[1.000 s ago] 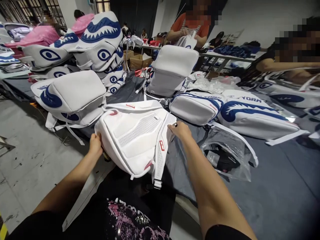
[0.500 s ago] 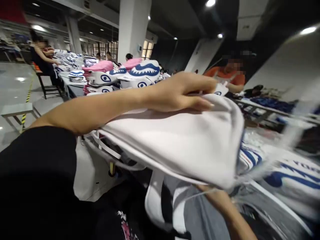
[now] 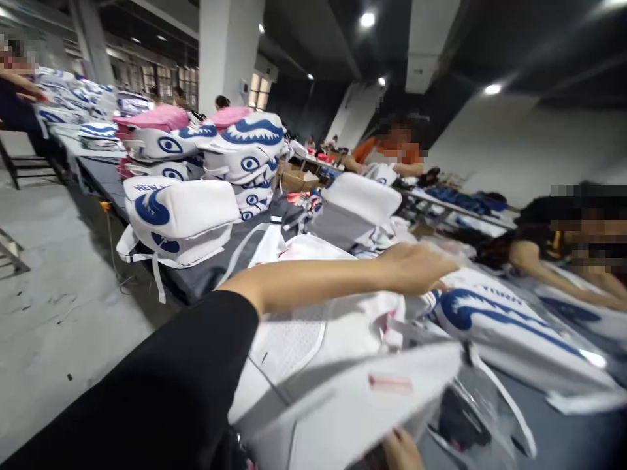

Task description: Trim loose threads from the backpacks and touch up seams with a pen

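Note:
My left hand (image 3: 416, 266), at the end of a black sleeve, reaches across the table over a white backpack (image 3: 337, 320). Its blurred fingers are close to clear plastic and a printed white bag (image 3: 499, 313) with a blue toothed pattern; whether they grip anything is unclear. Low in the view, my right hand (image 3: 402, 449) shows only in part, closed at the lower edge of a raised white panel (image 3: 343, 418) of the backpack in front of me. The panel tilts up and carries a small pinkish label (image 3: 390, 383).
A white bag (image 3: 196, 212) with blue print stands at the left table edge, straps hanging. Behind it rise stacked white and pink bags (image 3: 245, 156). Clear plastic (image 3: 470, 418) lies at lower right. Co-workers are at the right (image 3: 553, 248) and farther back (image 3: 392, 153).
My left hand has left the top of the white backpack and reached farther right. The backpack has dropped lower with its panel tilted. The view has swung right.

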A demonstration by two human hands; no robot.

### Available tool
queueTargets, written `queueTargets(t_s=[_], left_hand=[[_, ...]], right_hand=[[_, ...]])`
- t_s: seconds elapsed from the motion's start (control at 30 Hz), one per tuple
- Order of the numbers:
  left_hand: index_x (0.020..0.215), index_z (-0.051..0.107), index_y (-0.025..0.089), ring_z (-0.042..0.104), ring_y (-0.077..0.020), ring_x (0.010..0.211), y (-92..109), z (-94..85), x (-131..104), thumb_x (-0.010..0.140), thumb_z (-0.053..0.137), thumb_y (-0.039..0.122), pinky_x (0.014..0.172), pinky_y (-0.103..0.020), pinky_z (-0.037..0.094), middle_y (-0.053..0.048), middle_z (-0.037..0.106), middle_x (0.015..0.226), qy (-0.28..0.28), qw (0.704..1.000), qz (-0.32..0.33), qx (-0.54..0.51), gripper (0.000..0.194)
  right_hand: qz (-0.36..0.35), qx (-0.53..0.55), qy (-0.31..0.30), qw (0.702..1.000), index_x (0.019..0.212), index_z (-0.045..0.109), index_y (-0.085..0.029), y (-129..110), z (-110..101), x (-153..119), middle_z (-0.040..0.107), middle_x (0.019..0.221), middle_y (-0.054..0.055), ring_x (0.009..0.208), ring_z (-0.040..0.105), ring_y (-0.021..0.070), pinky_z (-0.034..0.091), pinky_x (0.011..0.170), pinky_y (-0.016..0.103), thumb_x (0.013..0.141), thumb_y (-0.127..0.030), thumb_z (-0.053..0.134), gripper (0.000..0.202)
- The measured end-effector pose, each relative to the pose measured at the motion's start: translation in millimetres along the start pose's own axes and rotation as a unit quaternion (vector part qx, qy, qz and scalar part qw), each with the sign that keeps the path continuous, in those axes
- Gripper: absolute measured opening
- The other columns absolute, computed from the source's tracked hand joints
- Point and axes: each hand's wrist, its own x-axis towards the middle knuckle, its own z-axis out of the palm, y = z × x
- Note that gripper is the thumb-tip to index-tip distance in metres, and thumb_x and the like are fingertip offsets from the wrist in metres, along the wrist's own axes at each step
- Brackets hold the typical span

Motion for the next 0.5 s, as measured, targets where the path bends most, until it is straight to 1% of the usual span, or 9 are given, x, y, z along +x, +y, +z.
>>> queueTargets(t_s=[0.03, 0.07, 0.13, 0.2, 0.27, 0.33, 0.4, 0.43, 0.5], left_hand=[[0.132, 0.065, 0.026, 0.056, -0.0237, 0.134, 13, 29.1, -25, 0.100, 0.048, 0.040, 0.101, -0.031, 0.047, -0.006, 0.061, 0.144, -0.029, 0.999, -0.004, -0.017, 0.038], [0.133, 0.064, 0.026, 0.050, -0.0259, 0.138, 23, 55.7, -54, 0.100, 0.045, 0.046, 0.102, -0.032, 0.044, -0.006, 0.055, 0.150, -0.092, 0.995, -0.007, -0.044, 0.043], [0.136, 0.062, 0.021, 0.058, -0.0285, 0.132, 35, 96.5, -117, 0.092, 0.061, 0.052, 0.100, -0.038, 0.052, -0.016, 0.060, 0.143, -0.157, 0.985, -0.008, -0.076, 0.054], [0.147, 0.052, 0.022, 0.046, -0.0292, 0.142, 36, 120.1, -175, 0.097, 0.057, 0.042, 0.112, -0.041, 0.047, -0.014, 0.046, 0.155, -0.158, 0.980, -0.024, -0.116, 0.054], [0.152, 0.047, 0.024, 0.034, -0.0363, 0.149, 33, 132.2, -216, 0.098, 0.054, 0.044, 0.119, -0.052, 0.038, -0.013, 0.036, 0.161, -0.127, 0.979, -0.015, -0.160, 0.058], [0.154, 0.044, 0.027, 0.024, -0.0416, 0.152, 33, 140.8, -234, 0.097, 0.052, 0.049, 0.121, -0.062, 0.030, -0.012, 0.031, 0.164, -0.104, 0.976, -0.004, -0.189, 0.061], [0.155, 0.041, 0.028, 0.019, -0.0429, 0.154, 43, 152.3, -232, 0.098, 0.049, 0.052, 0.121, -0.067, 0.025, -0.012, 0.028, 0.166, -0.109, 0.976, -0.012, -0.189, 0.062], [0.155, 0.041, 0.027, 0.018, -0.0431, 0.154, 52, 159.7, -227, 0.098, 0.047, 0.053, 0.121, -0.067, 0.024, -0.012, 0.028, 0.166, -0.114, 0.977, -0.030, -0.177, 0.062], [0.155, 0.040, 0.022, 0.017, -0.0446, 0.154, 77, 175.8, -214, 0.099, 0.046, 0.052, 0.121, -0.067, 0.022, -0.015, 0.027, 0.166, -0.112, 0.980, -0.064, -0.149, 0.064]], right_hand=[[0.030, 0.035, -0.008, 0.999, 0.056, 0.052, -0.024, 0, 0, -1, 0.049, 0.046, -0.001, 0.038, 0.044, 0.0143, 0.034, 0.036, 0.026, 0.060, -0.059, 0.071, 0.040], [0.058, 0.068, -0.024, 0.996, 0.057, 0.050, -0.023, 0, 0, -2, 0.048, 0.047, -0.002, 0.038, 0.040, 0.0120, 0.029, 0.036, 0.024, 0.062, -0.058, 0.070, 0.041], [0.099, 0.108, -0.061, 0.987, 0.058, 0.048, -0.022, -1, 3, -6, 0.047, 0.046, -0.003, 0.038, 0.039, 0.0104, 0.024, 0.038, 0.022, 0.063, -0.056, 0.070, 0.040], [0.125, 0.087, -0.100, 0.983, 0.061, 0.052, -0.021, -4, 2, -8, 0.054, 0.048, 0.000, 0.040, 0.046, 0.0120, 0.022, 0.039, 0.021, 0.066, -0.055, 0.066, 0.037], [0.142, 0.015, -0.142, 0.980, 0.064, 0.057, -0.019, -10, -4, -10, 0.061, 0.054, 0.004, 0.043, 0.055, 0.0144, 0.023, 0.040, 0.021, 0.069, -0.050, 0.064, 0.032], [0.105, -0.073, -0.078, 0.989, 0.068, 0.062, -0.018, -24, -14, -15, 0.063, 0.055, 0.003, 0.045, 0.057, 0.0145, 0.029, 0.042, 0.022, 0.069, -0.043, 0.065, 0.025], [0.003, -0.105, 0.069, 0.992, 0.082, 0.067, -0.017, -48, -18, -20, 0.063, 0.057, 0.000, 0.047, 0.057, 0.0138, 0.038, 0.046, 0.023, 0.070, -0.038, 0.067, 0.023], [-0.052, -0.083, 0.117, 0.988, 0.093, 0.067, -0.018, -63, -15, -21, 0.066, 0.060, 0.000, 0.050, 0.058, 0.0139, 0.041, 0.048, 0.024, 0.073, -0.037, 0.068, 0.028], [-0.147, 0.016, 0.127, 0.981, 0.107, 0.064, -0.021, -89, -1, -16, 0.070, 0.071, 0.000, 0.057, 0.063, 0.0145, 0.044, 0.049, 0.023, 0.079, -0.038, 0.067, 0.034]])
